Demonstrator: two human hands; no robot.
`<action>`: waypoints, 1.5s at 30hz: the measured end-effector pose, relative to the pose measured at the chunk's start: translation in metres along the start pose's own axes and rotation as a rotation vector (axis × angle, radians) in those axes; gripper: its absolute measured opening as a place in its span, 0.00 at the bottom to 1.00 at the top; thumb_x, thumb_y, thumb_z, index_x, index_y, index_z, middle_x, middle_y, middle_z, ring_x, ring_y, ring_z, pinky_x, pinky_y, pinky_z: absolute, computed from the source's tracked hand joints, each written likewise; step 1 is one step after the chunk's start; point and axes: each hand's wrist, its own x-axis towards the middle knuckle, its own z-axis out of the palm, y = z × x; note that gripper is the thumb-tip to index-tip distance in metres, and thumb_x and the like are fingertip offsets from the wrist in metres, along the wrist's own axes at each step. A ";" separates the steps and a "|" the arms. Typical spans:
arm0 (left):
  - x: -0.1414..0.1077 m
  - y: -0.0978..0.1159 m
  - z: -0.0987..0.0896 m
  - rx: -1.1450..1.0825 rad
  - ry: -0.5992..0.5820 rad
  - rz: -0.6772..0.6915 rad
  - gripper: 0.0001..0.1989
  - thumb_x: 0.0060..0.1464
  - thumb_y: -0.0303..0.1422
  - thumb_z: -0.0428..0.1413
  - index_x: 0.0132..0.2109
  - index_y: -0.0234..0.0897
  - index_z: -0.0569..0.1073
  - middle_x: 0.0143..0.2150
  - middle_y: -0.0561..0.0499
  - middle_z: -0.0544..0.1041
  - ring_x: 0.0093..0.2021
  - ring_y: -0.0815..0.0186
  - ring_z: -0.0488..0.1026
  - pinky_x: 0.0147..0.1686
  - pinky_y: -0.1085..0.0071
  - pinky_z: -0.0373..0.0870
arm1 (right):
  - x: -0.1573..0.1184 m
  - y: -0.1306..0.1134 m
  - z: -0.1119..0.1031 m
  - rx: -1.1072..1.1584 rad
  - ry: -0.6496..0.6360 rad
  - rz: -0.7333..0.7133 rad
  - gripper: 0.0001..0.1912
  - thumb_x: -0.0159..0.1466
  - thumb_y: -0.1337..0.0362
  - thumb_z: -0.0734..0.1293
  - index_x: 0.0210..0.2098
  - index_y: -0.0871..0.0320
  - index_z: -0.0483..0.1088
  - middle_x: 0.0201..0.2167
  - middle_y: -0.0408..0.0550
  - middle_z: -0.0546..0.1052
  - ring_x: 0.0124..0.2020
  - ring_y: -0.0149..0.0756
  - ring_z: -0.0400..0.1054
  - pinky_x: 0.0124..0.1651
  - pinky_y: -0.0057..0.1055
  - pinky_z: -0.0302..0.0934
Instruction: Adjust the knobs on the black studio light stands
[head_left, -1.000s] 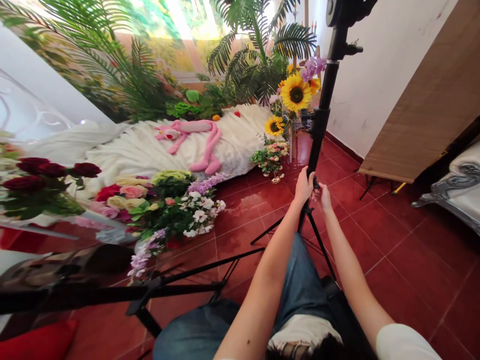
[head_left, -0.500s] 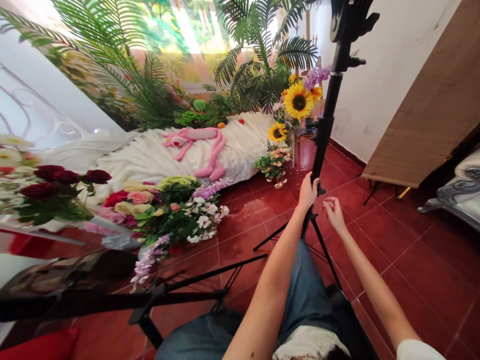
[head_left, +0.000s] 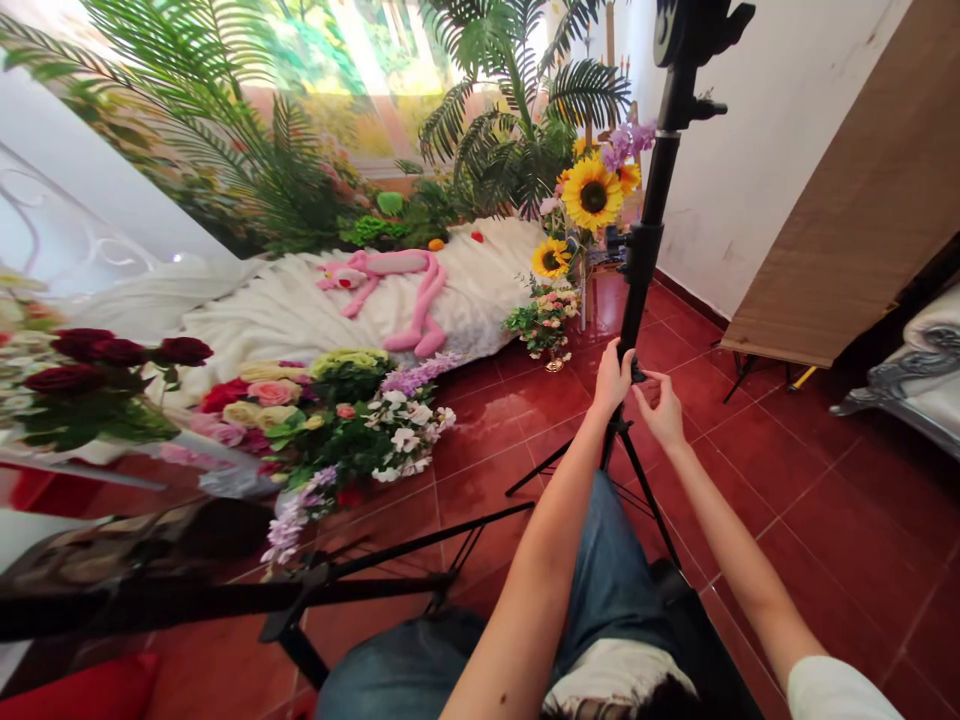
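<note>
A black light stand (head_left: 643,270) rises in front of me, its splayed legs on the floor. My left hand (head_left: 613,380) is closed around its pole, just above where the legs spread. A small black knob (head_left: 637,371) sticks out from the pole beside that hand. At the knob, the thumb and forefinger of my right hand (head_left: 661,408) come together from the right. Their exact contact is small and partly hidden.
Artificial flowers (head_left: 345,410) stand left of me, near a second black stand (head_left: 360,590) low down. Behind lies a pink plush toy (head_left: 405,290) on white fabric (head_left: 480,290). Sunflowers (head_left: 592,195) are just left of the pole; a brown panel (head_left: 817,230) leans at right.
My right hand has moved left and slightly up to the knob, its fingers closing in. My left hand stays around the pole. The view has shifted slightly.
</note>
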 end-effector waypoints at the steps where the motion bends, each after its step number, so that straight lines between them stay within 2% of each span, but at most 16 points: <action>1: 0.000 0.000 0.000 0.002 -0.002 -0.003 0.21 0.67 0.46 0.46 0.58 0.38 0.65 0.54 0.41 0.75 0.53 0.61 0.73 0.57 0.60 0.68 | -0.001 0.000 0.006 0.003 0.024 0.005 0.25 0.64 0.47 0.65 0.53 0.56 0.65 0.37 0.49 0.78 0.31 0.36 0.71 0.35 0.33 0.66; 4: 0.000 -0.001 0.001 0.004 -0.004 -0.014 0.21 0.67 0.45 0.46 0.59 0.38 0.65 0.54 0.41 0.75 0.54 0.60 0.73 0.57 0.60 0.68 | -0.004 0.004 0.023 0.040 0.112 0.047 0.26 0.65 0.45 0.63 0.54 0.56 0.63 0.33 0.48 0.77 0.31 0.38 0.73 0.37 0.34 0.66; 8: 0.000 -0.001 0.002 -0.004 0.015 -0.023 0.21 0.66 0.45 0.47 0.59 0.38 0.65 0.53 0.41 0.75 0.53 0.60 0.73 0.57 0.60 0.68 | -0.003 0.010 0.038 0.047 0.206 0.123 0.25 0.64 0.44 0.62 0.50 0.56 0.63 0.26 0.43 0.75 0.27 0.37 0.71 0.34 0.32 0.64; 11: 0.000 -0.001 0.002 -0.014 0.017 -0.028 0.21 0.66 0.45 0.47 0.58 0.39 0.65 0.52 0.42 0.75 0.53 0.60 0.73 0.56 0.60 0.68 | 0.000 0.012 0.040 -0.006 0.245 0.147 0.25 0.63 0.43 0.62 0.48 0.56 0.65 0.21 0.40 0.73 0.22 0.36 0.68 0.32 0.30 0.62; 15: 0.001 -0.002 0.001 -0.028 0.000 -0.022 0.21 0.66 0.45 0.47 0.59 0.39 0.65 0.52 0.42 0.75 0.52 0.61 0.74 0.56 0.60 0.68 | 0.006 0.013 0.031 -0.103 0.269 0.133 0.25 0.61 0.39 0.63 0.40 0.55 0.68 0.16 0.38 0.70 0.19 0.36 0.66 0.31 0.29 0.59; 21: 0.001 -0.003 0.002 -0.030 0.004 -0.004 0.21 0.66 0.45 0.47 0.58 0.38 0.65 0.51 0.42 0.75 0.51 0.61 0.74 0.56 0.60 0.69 | 0.014 0.008 0.015 -0.312 0.208 0.040 0.27 0.62 0.36 0.61 0.33 0.54 0.68 0.15 0.41 0.70 0.18 0.36 0.65 0.28 0.29 0.52; 28: 0.002 -0.004 0.002 -0.044 0.001 -0.026 0.21 0.65 0.46 0.48 0.58 0.38 0.66 0.50 0.43 0.75 0.51 0.62 0.74 0.56 0.61 0.69 | 0.026 0.002 -0.001 -0.487 0.066 -0.016 0.23 0.65 0.41 0.62 0.30 0.54 0.67 0.21 0.47 0.76 0.24 0.40 0.70 0.30 0.30 0.48; 33: 0.001 -0.006 0.003 -0.043 0.019 -0.014 0.22 0.65 0.47 0.47 0.58 0.39 0.66 0.52 0.42 0.75 0.52 0.61 0.74 0.56 0.61 0.69 | 0.031 -0.007 -0.004 -0.382 -0.020 0.095 0.24 0.66 0.42 0.62 0.23 0.53 0.62 0.21 0.47 0.77 0.25 0.40 0.71 0.30 0.30 0.49; 40: 0.003 -0.003 0.004 -0.058 0.006 -0.020 0.23 0.66 0.47 0.46 0.60 0.37 0.64 0.52 0.40 0.75 0.52 0.61 0.75 0.56 0.60 0.70 | 0.023 -0.003 0.008 -0.214 0.095 0.185 0.29 0.62 0.33 0.60 0.24 0.52 0.64 0.18 0.47 0.75 0.21 0.39 0.67 0.28 0.31 0.54; 43: -0.004 0.002 -0.004 -0.117 -0.050 -0.010 0.26 0.65 0.48 0.47 0.62 0.38 0.62 0.56 0.40 0.74 0.56 0.61 0.74 0.57 0.61 0.70 | 0.022 -0.004 0.007 -0.187 0.087 0.214 0.29 0.61 0.33 0.61 0.25 0.53 0.65 0.18 0.47 0.75 0.22 0.39 0.68 0.28 0.31 0.55; 45: -0.022 0.001 -0.018 -0.152 -0.092 -0.001 0.28 0.63 0.50 0.49 0.63 0.40 0.62 0.62 0.40 0.71 0.61 0.61 0.71 0.60 0.61 0.69 | 0.022 -0.006 0.005 -0.179 0.072 0.215 0.29 0.61 0.33 0.61 0.25 0.53 0.65 0.18 0.47 0.75 0.22 0.39 0.69 0.29 0.31 0.57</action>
